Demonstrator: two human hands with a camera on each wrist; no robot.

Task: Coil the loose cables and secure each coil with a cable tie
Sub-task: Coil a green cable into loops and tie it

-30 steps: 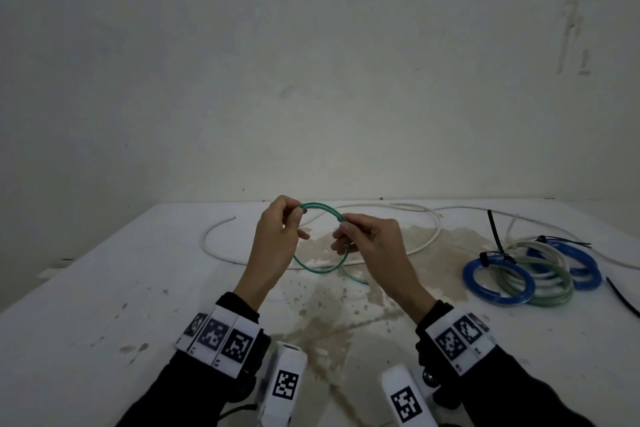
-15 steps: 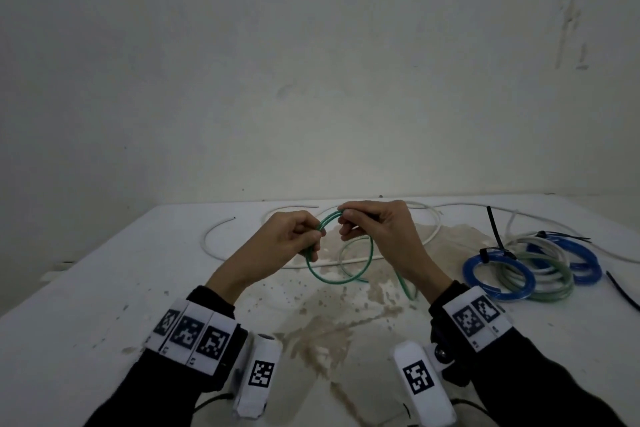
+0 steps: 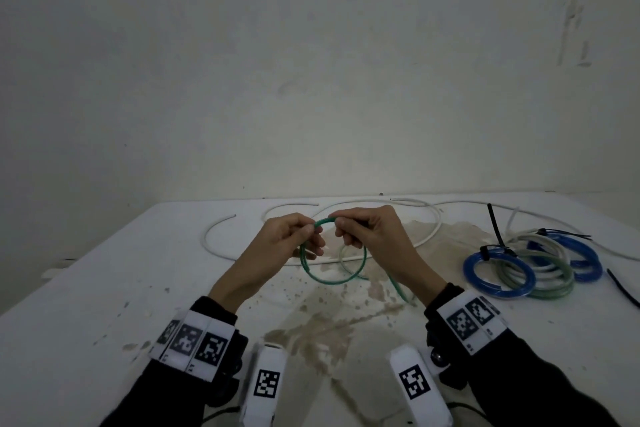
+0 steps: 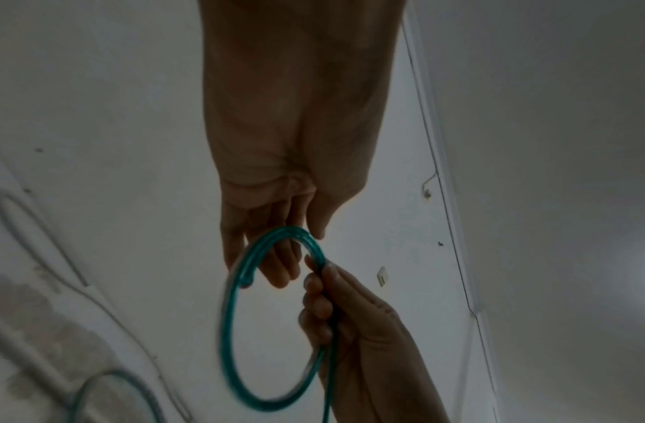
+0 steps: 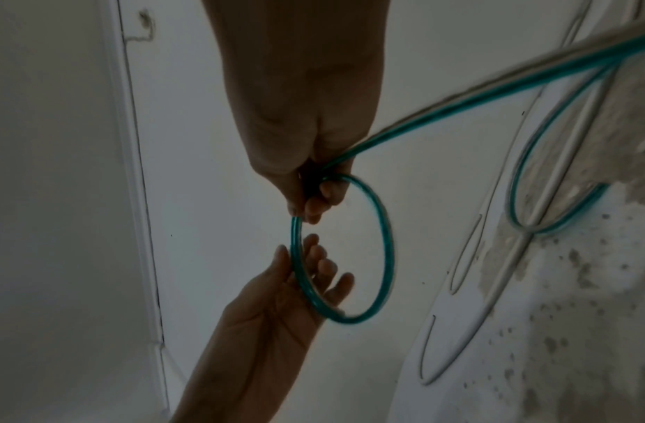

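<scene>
A green cable [image 3: 329, 282] hangs as a small round coil between my two hands above the stained table [image 3: 104, 288]. My left hand [image 3: 310, 236] pinches the coil's top left between thumb and fingers. Close beside it, my right hand [image 3: 341, 229] grips the cable at the top right. The loose tail [image 3: 398, 289] runs from there down under my right wrist to the table. The left wrist view shows the coil [image 4: 228, 329] under my left fingers [image 4: 277, 269]. In the right wrist view the cable [image 5: 387, 243] leaves my right fist [image 5: 313, 200].
A long loose white cable [image 3: 214, 246] curves over the far half of the table. At the right lie several tied coils, blue [image 3: 498, 274], pale green [image 3: 547, 288] and blue [image 3: 585, 256]. Black cable ties [image 3: 495, 225] lie by them, one [image 3: 623, 291] near the right edge.
My right hand has swung up and left with another turn of the green cable to meet my left hand. My left forearm has dropped. In the last half second little moved.
</scene>
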